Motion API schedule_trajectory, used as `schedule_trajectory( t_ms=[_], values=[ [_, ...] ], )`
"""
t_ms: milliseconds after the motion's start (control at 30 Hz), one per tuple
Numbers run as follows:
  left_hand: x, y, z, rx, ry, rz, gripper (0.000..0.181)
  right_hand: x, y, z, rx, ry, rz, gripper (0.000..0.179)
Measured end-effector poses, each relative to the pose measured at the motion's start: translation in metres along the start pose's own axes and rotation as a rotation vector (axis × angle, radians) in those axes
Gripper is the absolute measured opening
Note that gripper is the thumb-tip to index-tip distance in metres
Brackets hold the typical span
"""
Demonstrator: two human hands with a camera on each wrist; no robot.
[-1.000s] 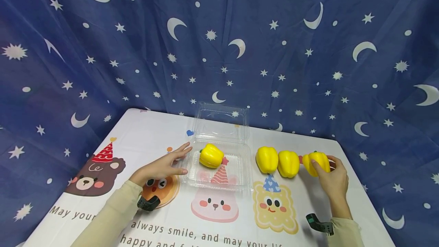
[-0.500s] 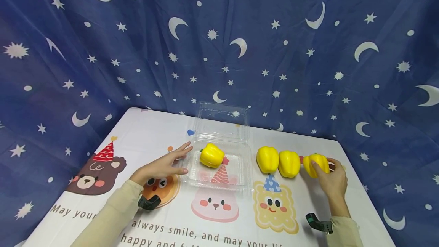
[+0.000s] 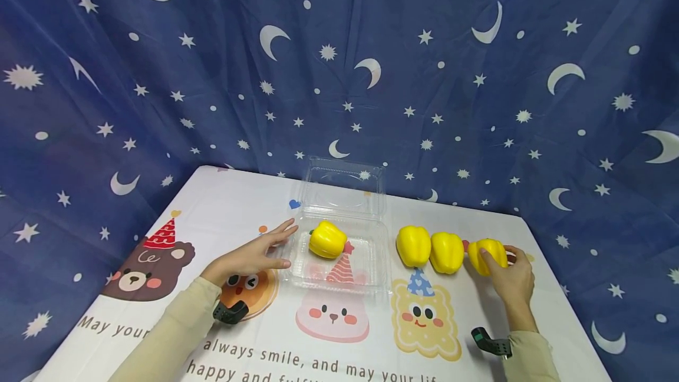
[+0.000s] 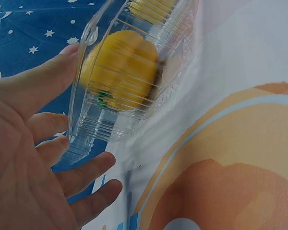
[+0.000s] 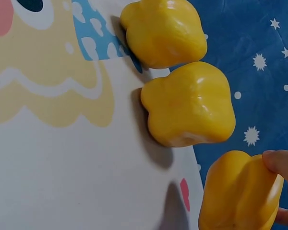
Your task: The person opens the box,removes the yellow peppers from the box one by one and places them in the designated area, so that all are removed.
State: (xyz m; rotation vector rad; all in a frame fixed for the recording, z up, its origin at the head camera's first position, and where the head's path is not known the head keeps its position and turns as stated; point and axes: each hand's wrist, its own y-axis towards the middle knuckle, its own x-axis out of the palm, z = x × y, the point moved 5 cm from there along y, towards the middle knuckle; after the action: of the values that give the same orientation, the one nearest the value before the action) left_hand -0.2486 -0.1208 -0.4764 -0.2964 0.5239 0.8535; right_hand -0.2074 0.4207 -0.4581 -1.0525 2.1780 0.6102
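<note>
My right hand (image 3: pixel 513 282) grips a yellow bell pepper (image 3: pixel 496 249) at the right of the table, its thumb (image 5: pixel 281 162) across the near side. In the right wrist view the pepper's shadow falls on the cloth beside it. Two more yellow bell peppers, one (image 3: pixel 414 246) and another (image 3: pixel 447 253), sit side by side to its left. A clear plastic clamshell box (image 3: pixel 371 255) stands mid-table with its lid (image 3: pixel 345 190) raised at the back. Inside, at the left, lies one yellow bell pepper (image 3: pixel 327 239) with a green stem. My left hand (image 3: pixel 249 258) is spread at the box's left wall, fingers extended.
A white cloth with cartoon figures and lettering covers the table (image 3: pixel 424 364). Behind and around it hangs a dark blue curtain (image 3: pixel 339 75) with moons and stars. A black strap device (image 3: pixel 230 313) sits at the left wrist, another (image 3: pixel 490 343) at the right.
My right hand has shifted slightly left and toward me while gripping the bell pepper. My left hand, the clamshell box and the other peppers stay in place.
</note>
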Motion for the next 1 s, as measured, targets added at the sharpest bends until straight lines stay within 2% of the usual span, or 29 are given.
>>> schedule_trajectory(
  t_ms=[367,1000],
  values=[
    [0.0,-0.001,0.0,-0.003,-0.003,0.006,0.08,0.007,0.003,0.002,0.007,-0.007,0.003,0.069],
    [0.0,0.0,0.0,0.0,-0.008,0.002,0.08,0.021,0.009,0.01,0.066,-0.027,-0.003,0.071]
  ],
)
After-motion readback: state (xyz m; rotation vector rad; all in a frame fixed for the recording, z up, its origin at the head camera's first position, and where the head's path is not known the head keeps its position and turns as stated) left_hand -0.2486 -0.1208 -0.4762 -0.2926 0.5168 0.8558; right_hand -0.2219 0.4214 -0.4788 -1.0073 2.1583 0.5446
